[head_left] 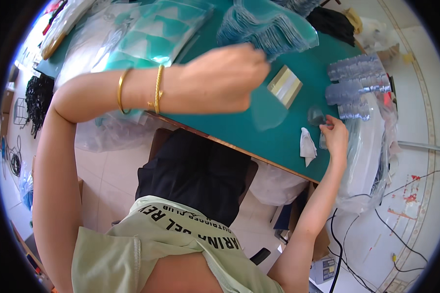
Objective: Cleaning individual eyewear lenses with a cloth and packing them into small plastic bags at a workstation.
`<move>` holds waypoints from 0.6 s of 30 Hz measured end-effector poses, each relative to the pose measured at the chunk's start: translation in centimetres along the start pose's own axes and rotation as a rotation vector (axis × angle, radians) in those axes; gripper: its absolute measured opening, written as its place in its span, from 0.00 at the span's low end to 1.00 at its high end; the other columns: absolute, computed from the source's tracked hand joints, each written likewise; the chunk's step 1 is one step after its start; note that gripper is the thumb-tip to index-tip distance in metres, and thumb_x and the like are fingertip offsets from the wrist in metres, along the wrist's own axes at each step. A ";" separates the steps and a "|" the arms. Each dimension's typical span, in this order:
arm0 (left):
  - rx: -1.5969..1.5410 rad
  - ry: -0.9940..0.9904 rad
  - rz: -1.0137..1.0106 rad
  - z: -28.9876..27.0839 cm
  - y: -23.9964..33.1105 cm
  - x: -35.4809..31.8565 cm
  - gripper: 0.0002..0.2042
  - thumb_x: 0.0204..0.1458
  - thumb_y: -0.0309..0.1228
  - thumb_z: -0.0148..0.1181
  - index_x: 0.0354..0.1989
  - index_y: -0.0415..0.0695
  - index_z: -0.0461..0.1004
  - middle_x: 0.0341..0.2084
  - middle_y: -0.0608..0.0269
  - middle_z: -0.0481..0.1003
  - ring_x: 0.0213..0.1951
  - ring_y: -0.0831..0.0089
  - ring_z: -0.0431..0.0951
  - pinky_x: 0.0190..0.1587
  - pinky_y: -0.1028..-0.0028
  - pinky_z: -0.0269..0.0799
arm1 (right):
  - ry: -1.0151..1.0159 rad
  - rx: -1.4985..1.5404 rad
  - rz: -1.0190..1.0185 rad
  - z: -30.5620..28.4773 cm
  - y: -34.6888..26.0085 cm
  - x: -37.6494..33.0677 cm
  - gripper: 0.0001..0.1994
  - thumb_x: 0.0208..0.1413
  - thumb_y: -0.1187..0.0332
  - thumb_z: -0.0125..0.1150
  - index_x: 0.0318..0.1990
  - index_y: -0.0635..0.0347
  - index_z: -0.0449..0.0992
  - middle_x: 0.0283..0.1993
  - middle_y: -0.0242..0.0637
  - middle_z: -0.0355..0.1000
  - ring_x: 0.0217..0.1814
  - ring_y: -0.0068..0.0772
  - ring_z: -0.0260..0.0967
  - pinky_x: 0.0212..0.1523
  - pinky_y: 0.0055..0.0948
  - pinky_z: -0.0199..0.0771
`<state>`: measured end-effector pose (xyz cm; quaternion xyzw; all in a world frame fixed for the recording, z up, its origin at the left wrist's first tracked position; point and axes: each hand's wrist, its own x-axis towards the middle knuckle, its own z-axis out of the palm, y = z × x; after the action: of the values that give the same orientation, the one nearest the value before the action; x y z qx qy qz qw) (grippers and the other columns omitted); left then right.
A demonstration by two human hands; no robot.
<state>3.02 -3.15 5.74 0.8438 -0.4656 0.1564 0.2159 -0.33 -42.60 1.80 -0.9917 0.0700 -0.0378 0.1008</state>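
Note:
My left hand [225,78] is raised over the middle of the table, its fingers curled and blurred; whatever they may hold is hidden. Below it lies a clear, thin plastic piece [270,115], and a yellow-and-cream block [285,86] sits just to its right. At the table's right side, my right hand [335,136] has thumb and fingertips drawn together over a small clear item [323,141], too hidden to name. A clear rounded plastic piece [316,116] lies just beyond those fingertips. Left of that hand is a crumpled white cloth or tissue [307,146].
Nested clear plastic pieces [269,34] are heaped at the far side. More stacks [357,83] stand at the far right, beside plastic-wrapped material [362,151]. Plastic bags with green-and-clear sheets [151,34] cover the left of the green table [230,129].

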 end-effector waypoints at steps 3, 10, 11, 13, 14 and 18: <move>0.225 -0.010 -0.210 -6.2 0.0 5.4 0.11 0.46 0.24 0.62 0.39 0.39 0.77 0.39 0.54 0.77 0.42 0.59 0.77 0.45 0.66 0.74 | -0.021 -0.002 0.026 -0.2 0.7 0.2 0.18 0.49 0.74 0.70 0.50 0.67 0.80 0.43 0.47 0.80 0.40 0.36 0.77 0.44 0.33 0.77; -0.095 -0.092 -0.070 -7.0 -7.5 11.4 0.17 0.39 0.34 0.63 0.16 0.28 0.73 0.16 0.38 0.71 0.23 0.45 0.76 0.28 0.55 0.71 | 0.024 0.032 -0.139 -0.2 2.3 -0.2 0.15 0.53 0.75 0.67 0.48 0.67 0.77 0.43 0.45 0.77 0.42 0.36 0.75 0.45 0.34 0.75; -0.054 -0.164 -0.111 -8.0 -7.5 11.4 0.18 0.41 0.36 0.64 0.23 0.27 0.76 0.22 0.37 0.76 0.27 0.48 0.78 0.32 0.57 0.73 | 0.047 -0.005 -0.115 -0.8 2.7 -0.5 0.15 0.54 0.73 0.66 0.49 0.66 0.76 0.44 0.45 0.76 0.43 0.38 0.74 0.46 0.34 0.74; 0.023 0.241 -0.021 -9.0 -6.5 8.6 0.19 0.47 0.37 0.63 0.40 0.32 0.78 0.33 0.39 0.77 0.38 0.50 0.78 0.44 0.62 0.74 | 0.104 0.007 -0.154 -2.7 -0.3 -0.9 0.14 0.55 0.73 0.65 0.49 0.66 0.76 0.44 0.45 0.76 0.43 0.39 0.74 0.46 0.35 0.74; 0.006 0.362 -0.094 -10.0 -4.7 7.1 0.18 0.48 0.35 0.63 0.40 0.32 0.78 0.35 0.43 0.77 0.38 0.53 0.77 0.44 0.63 0.73 | 0.165 0.009 -0.180 -3.7 -2.1 -1.9 0.13 0.56 0.73 0.64 0.48 0.66 0.76 0.44 0.45 0.76 0.44 0.40 0.74 0.46 0.36 0.74; -0.103 0.485 -0.137 -8.8 1.0 1.0 0.13 0.48 0.25 0.64 0.43 0.35 0.80 0.34 0.61 0.78 0.36 0.72 0.76 0.41 0.72 0.73 | 0.125 0.113 -0.425 -2.0 -11.8 -4.4 0.12 0.57 0.72 0.62 0.48 0.65 0.75 0.46 0.45 0.75 0.47 0.46 0.74 0.47 0.38 0.73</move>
<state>2.09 0.12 13.97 0.7993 -0.3492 0.3152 0.3739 -3.33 -30.92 5.89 -0.9728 -0.1365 -0.1232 0.1412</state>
